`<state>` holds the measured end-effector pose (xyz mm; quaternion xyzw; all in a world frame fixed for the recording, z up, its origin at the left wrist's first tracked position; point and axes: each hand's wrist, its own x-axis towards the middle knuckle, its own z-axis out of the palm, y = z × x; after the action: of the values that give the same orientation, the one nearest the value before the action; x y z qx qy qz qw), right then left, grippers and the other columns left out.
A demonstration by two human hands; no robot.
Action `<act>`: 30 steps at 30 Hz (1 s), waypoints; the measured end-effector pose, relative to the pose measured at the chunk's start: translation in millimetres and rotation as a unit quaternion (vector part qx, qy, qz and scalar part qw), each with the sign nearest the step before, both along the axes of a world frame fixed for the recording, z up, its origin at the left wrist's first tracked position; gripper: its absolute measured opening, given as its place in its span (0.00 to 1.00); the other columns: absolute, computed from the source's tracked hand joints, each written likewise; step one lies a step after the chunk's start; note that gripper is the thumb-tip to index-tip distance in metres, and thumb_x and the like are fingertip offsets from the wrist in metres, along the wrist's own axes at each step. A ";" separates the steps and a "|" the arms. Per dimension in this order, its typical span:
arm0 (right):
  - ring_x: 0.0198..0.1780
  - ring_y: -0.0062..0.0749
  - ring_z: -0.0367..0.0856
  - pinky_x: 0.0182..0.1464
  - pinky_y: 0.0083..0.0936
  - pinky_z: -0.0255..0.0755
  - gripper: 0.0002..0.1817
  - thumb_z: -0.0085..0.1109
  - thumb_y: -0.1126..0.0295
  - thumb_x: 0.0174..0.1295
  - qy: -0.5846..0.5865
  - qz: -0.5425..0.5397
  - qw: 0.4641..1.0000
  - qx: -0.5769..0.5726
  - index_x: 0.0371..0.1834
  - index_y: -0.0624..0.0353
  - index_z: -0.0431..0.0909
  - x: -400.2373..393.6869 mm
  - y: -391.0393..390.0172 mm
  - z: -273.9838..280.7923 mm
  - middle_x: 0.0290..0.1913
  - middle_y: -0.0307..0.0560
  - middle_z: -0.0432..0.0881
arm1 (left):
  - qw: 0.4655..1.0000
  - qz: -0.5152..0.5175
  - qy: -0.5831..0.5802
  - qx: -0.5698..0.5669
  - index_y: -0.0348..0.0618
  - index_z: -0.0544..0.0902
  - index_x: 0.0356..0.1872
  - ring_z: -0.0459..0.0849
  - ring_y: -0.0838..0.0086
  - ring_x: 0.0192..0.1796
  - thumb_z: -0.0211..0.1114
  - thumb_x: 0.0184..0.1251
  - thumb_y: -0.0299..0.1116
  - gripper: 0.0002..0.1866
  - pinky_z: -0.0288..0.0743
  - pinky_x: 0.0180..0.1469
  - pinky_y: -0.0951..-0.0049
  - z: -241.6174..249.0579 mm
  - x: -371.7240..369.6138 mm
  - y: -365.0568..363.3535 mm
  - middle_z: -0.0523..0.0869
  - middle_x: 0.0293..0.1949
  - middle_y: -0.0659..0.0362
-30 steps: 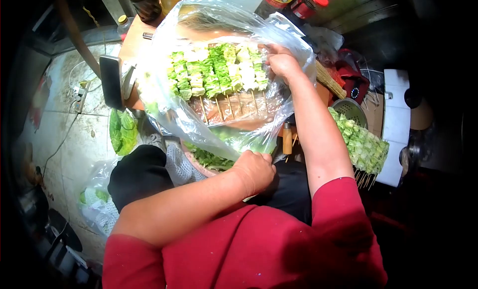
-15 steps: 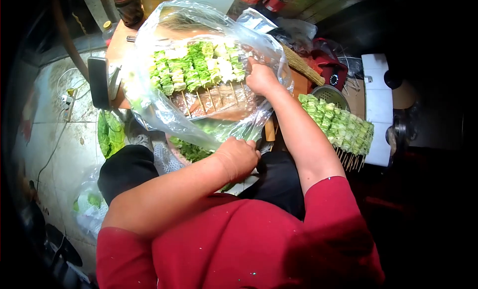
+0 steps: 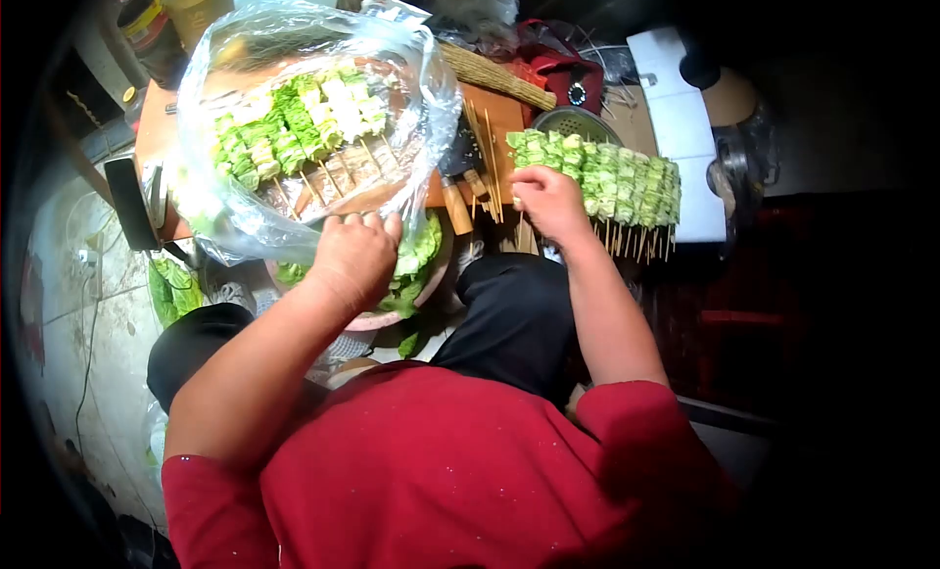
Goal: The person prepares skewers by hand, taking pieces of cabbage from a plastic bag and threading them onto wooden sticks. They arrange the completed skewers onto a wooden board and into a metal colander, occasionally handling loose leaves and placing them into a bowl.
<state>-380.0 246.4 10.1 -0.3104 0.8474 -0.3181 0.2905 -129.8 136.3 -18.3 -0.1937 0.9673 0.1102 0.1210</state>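
A clear plastic bag (image 3: 431, 128) lies spread open on the table, with a row of leafy green vegetable skewers (image 3: 294, 128) inside it, their bare sticks pointing toward me. My left hand (image 3: 354, 260) is closed on the bag's near edge. Off to the right, my right hand (image 3: 553, 205) is at the left end of a stack of leafy green skewers (image 3: 632, 185). Its thumb and fingers pinch around a skewer there; the exact grip is partly hidden. Under the bag, a pink basin (image 3: 446, 265) holds loose green leaves (image 3: 419, 251).
Bare wooden sticks (image 3: 490, 163) and wooden-handled tools (image 3: 455, 205) lie between the bag and the stack. Behind are a straw brush (image 3: 494, 74), a metal colander (image 3: 578, 124) and a white box (image 3: 676, 128). A phone (image 3: 130, 204) stands at the left, with bottles (image 3: 149, 25) behind.
My right hand has left the inside of the bag and moved right to the skewer stack. The left hand still grips the bag edge. The whole view has shifted, moving things leftward.
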 end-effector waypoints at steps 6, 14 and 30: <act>0.34 0.33 0.84 0.40 0.26 0.76 0.11 0.61 0.63 0.52 0.194 -0.199 0.960 0.040 0.33 0.58 0.83 -69.1 90.6 -44.9 0.32 0.46 0.86 | 0.998 0.046 -0.028 0.041 0.41 0.73 0.48 0.80 0.59 0.51 0.56 0.55 0.28 0.17 0.73 0.52 0.59 4.6 0.4 -6.8 0.81 0.44 0.51; 0.35 0.36 0.85 0.42 0.29 0.76 0.13 0.65 0.61 0.49 0.209 -0.190 0.952 0.114 0.32 0.58 0.85 -86.9 103.0 -88.5 0.30 0.50 0.86 | 0.999 0.034 0.004 0.025 0.41 0.78 0.45 0.82 0.60 0.49 0.54 0.57 0.27 0.14 0.72 0.53 0.57 1.1 4.5 -9.6 0.83 0.43 0.51; 0.20 0.15 0.71 0.22 0.15 0.68 0.06 0.61 0.73 0.59 -0.137 0.015 0.990 -0.034 0.37 0.64 0.79 53.1 6.6 31.8 0.24 0.36 0.77 | 0.998 0.024 -0.015 0.054 0.49 0.83 0.42 0.85 0.68 0.44 0.56 0.60 0.32 0.11 0.69 0.52 0.59 -13.2 -3.3 -15.8 0.86 0.36 0.59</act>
<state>-326.9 253.1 41.8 -0.2866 0.7832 -0.3822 0.3980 -133.1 120.4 -31.5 -0.2116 0.9532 0.1618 0.1430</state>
